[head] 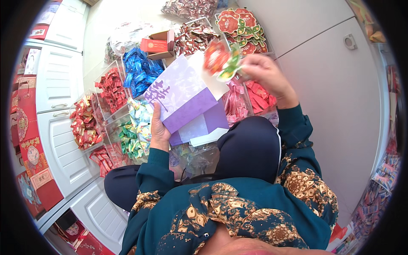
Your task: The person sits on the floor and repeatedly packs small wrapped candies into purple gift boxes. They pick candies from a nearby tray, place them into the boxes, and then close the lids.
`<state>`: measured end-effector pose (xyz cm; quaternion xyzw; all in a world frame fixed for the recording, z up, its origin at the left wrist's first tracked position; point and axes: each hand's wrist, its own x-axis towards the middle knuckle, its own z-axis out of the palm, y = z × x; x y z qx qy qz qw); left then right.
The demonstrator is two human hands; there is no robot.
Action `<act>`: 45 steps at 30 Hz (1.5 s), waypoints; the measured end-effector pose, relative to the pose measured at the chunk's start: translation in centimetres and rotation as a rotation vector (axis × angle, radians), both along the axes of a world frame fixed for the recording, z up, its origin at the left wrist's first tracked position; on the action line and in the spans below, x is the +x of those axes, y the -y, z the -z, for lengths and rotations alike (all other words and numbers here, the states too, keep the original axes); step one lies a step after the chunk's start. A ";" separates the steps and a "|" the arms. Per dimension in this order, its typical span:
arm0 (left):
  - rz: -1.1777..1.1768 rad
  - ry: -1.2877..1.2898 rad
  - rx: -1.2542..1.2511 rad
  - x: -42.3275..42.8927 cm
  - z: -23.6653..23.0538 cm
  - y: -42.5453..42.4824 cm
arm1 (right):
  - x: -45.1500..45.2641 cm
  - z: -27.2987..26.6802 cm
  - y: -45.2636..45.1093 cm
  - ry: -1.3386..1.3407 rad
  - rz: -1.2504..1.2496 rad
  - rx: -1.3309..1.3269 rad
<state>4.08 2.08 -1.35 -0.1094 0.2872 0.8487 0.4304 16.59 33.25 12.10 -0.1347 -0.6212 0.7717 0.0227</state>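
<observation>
My left hand (159, 130) grips a lilac and purple paper gift bag (181, 86) near its lower left corner, thumb on the printed front. Dark purple lettering and pale floral patterns mark that face. In my right hand (267, 75) is a flower-shaped card or packet (220, 60), red with a green leaf and pale edge, blurred and tilted. It hovers over the bag's white upper edge, and I cannot tell whether it touches. More purple and white folded paper pieces (204, 124) lie under the bag, close to my knee.
Around the bag stand clear bins of wrapped sweets: blue (142, 70), red (111, 89), green (130, 137) and pink (235, 103). Similar flower pieces (244, 28) fill a bin at the back. A small red box (157, 45) sits behind the bag. White cabinets (60, 76) line the left; a pale panel door (331, 95) flanks the right.
</observation>
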 end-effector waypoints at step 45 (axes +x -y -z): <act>-0.258 -0.017 0.082 -10.9 2.6 14.9 | -28.7 5.0 9.3 0.085 -0.269 1.278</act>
